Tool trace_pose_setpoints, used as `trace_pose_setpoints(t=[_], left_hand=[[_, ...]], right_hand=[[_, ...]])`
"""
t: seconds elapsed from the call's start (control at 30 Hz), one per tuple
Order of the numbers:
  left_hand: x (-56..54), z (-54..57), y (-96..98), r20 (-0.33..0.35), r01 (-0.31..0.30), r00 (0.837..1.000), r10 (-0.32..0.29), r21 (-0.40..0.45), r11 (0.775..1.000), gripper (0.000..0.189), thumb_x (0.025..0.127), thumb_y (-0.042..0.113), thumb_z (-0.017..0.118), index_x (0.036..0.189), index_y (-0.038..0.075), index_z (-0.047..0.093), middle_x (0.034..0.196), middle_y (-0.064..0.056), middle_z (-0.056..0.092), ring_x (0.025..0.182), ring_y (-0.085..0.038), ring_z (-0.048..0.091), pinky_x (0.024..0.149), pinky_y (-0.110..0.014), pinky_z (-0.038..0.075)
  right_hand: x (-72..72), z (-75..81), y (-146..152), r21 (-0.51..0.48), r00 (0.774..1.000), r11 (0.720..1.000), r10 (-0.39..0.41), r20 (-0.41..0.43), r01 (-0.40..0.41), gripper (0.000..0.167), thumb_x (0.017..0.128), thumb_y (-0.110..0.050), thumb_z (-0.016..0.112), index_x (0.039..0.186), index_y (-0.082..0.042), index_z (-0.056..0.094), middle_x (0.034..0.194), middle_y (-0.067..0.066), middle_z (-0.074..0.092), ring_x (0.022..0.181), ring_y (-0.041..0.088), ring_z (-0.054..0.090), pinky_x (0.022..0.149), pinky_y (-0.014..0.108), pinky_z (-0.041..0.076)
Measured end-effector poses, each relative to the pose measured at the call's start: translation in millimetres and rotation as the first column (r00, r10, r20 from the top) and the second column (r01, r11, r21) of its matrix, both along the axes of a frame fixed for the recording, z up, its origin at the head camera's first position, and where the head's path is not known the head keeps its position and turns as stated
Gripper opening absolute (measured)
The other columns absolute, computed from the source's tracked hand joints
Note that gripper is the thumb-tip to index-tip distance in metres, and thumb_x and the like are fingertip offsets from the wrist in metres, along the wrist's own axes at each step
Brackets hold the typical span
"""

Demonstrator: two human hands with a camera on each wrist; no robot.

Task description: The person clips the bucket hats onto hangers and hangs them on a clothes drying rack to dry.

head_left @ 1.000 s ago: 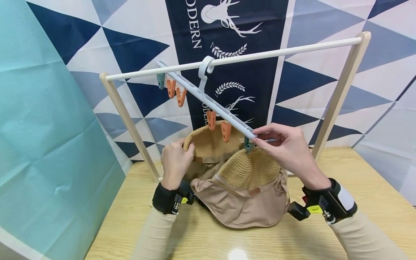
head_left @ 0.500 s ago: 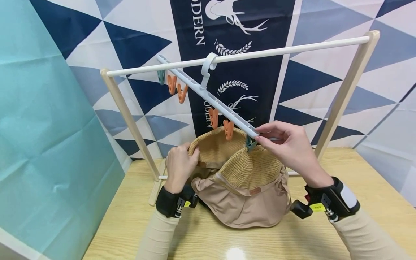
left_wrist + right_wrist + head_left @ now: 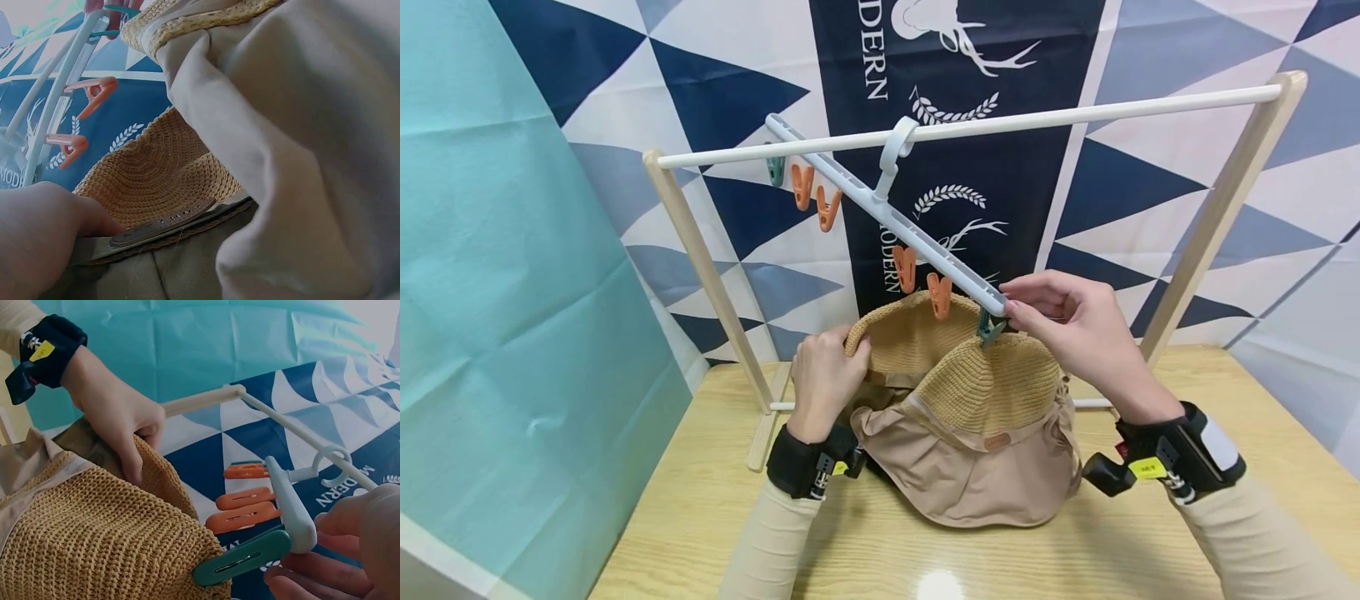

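A sun hat [image 3: 985,392] with a tan woven crown and a beige fabric brim hangs tilted below a pale blue clip hanger [image 3: 917,237]. One side of the crown is caught in a green clip [image 3: 988,329] at the hanger's near end. My left hand [image 3: 827,375] pinches the crown's opposite edge, its fingertips mostly hidden by the weave. With thumb and fingers, my right hand [image 3: 1075,329] holds the near end of the hanger beside that clip. In the left wrist view, the brim fabric [image 3: 300,150] covers much of the picture.
The hanger's hook sits over the white rail of a wooden-legged rack [image 3: 1075,115]. Several orange clips, such as an orange clip [image 3: 939,297], and a far green clip [image 3: 776,169] hang along it. A wooden table [image 3: 700,500] lies below; a patterned cloth stands behind.
The head view has shifted slightly. The far crown edge in my left hand sits a little lower against the orange clips. Both hands keep their hold.
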State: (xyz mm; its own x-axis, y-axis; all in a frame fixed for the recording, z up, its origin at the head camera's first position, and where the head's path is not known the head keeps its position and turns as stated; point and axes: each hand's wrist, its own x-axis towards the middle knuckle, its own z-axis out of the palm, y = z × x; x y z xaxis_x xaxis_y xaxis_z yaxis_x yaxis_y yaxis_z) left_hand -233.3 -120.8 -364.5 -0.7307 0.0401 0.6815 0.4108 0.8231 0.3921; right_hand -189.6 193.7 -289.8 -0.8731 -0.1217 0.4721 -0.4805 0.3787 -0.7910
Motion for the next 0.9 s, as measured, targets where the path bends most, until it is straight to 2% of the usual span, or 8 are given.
trace_pose_setpoints(t=[0.17,0.27,0.37,0.43,0.53,0.7,0.83,0.9], left_hand=[[-1.8,-1.9,0.8,-0.001,-0.007,1.0,0.007,0.005,1.0,0.045,0.099,0.018,0.075,0.064,0.017,0.047,0.059,0.007,0.032,0.05,-0.019,0.038,0.049,-0.025,0.022],[-2.7,-2.9,1.0,-0.002,-0.006,1.0,0.006,0.009,1.0,0.045,0.099,0.018,0.076,0.064,0.017,0.047,0.059,0.008,0.031,0.05,-0.019,0.038,0.049,-0.025,0.022],[-4.0,-3.0,1.3,-0.008,-0.006,1.0,0.006,0.01,1.0,0.044,0.098,0.018,0.075,0.064,0.017,0.047,0.059,0.008,0.031,0.05,-0.019,0.038,0.049,-0.026,0.022],[-4.4,-2.6,1.4,-0.014,-0.009,1.0,0.009,0.009,1.0,0.044,0.098,0.018,0.075,0.064,0.017,0.047,0.059,0.008,0.031,0.05,-0.019,0.038,0.049,-0.025,0.022],[-5.2,-2.5,1.1,-0.016,-0.015,1.0,0.015,0.003,1.0,0.043,0.098,0.018,0.076,0.064,0.016,0.049,0.059,0.008,0.032,0.05,-0.019,0.039,0.049,-0.025,0.022],[-5.9,-2.6,1.4,-0.008,-0.012,1.0,0.012,-0.004,1.0,0.042,0.098,0.019,0.077,0.065,0.015,0.05,0.06,0.007,0.033,0.051,-0.02,0.04,0.049,-0.025,0.022],[-4.3,-1.6,2.7,-0.014,-0.007,1.0,0.007,0.0,1.0,0.044,0.097,0.018,0.077,0.065,0.017,0.048,0.059,0.008,0.031,0.051,-0.02,0.041,0.049,-0.026,0.023],[-3.4,-1.5,3.7,-0.018,-0.007,1.0,0.007,-0.002,1.0,0.044,0.097,0.018,0.076,0.065,0.017,0.047,0.059,0.008,0.03,0.051,-0.02,0.04,0.049,-0.026,0.023]], right_hand=[[-10.9,4.2,7,-0.05,0.998,0.997,0.059,0.036,-0.057,0.025,0.112,-0.015,0.07,0.134,-0.003,0.076,0.114,-0.021,0.084,0.101,-0.001,0.083,0.09,0.02,0.065],[-20.7,12.2,14,-0.053,0.991,0.993,0.107,0.083,-0.103,0.029,0.116,-0.021,0.064,0.14,-0.009,0.073,0.124,-0.017,0.083,0.112,0.002,0.081,0.098,0.02,0.064],[-36.4,21.7,24,-0.12,0.965,0.967,0.238,0.11,-0.225,0.033,0.118,-0.018,0.059,0.148,-0.008,0.068,0.134,-0.009,0.081,0.124,0.006,0.078,0.106,0.02,0.061],[-49.8,26.6,30,-0.201,0.929,0.921,0.358,0.096,-0.334,0.034,0.117,-0.009,0.056,0.15,-0.006,0.065,0.138,-0.001,0.079,0.129,0.01,0.077,0.109,0.022,0.06],[-70.8,30.1,36,-0.299,0.857,0.831,0.51,0.074,-0.469,0.037,0.114,0.003,0.055,0.149,-0.002,0.065,0.137,0.007,0.079,0.131,0.015,0.077,0.109,0.028,0.062],[-99.2,34.0,40,-0.291,0.782,0.776,0.61,0.124,-0.56,0.039,0.114,0.006,0.051,0.147,-0.006,0.068,0.14,0.008,0.079,0.13,0.018,0.078,0.107,0.03,0.064],[-120.5,36.9,37,-0.304,0.701,0.715,0.692,0.175,-0.63,0.041,0.115,0.006,0.046,0.149,-0.005,0.067,0.144,0.009,0.077,0.134,0.02,0.077,0.109,0.033,0.064],[-129.4,38.0,34,-0.288,0.666,0.699,0.714,0.216,-0.655,0.042,0.115,0.005,0.046,0.149,-0.007,0.068,0.146,0.008,0.076,0.135,0.019,0.076,0.11,0.033,0.063]])
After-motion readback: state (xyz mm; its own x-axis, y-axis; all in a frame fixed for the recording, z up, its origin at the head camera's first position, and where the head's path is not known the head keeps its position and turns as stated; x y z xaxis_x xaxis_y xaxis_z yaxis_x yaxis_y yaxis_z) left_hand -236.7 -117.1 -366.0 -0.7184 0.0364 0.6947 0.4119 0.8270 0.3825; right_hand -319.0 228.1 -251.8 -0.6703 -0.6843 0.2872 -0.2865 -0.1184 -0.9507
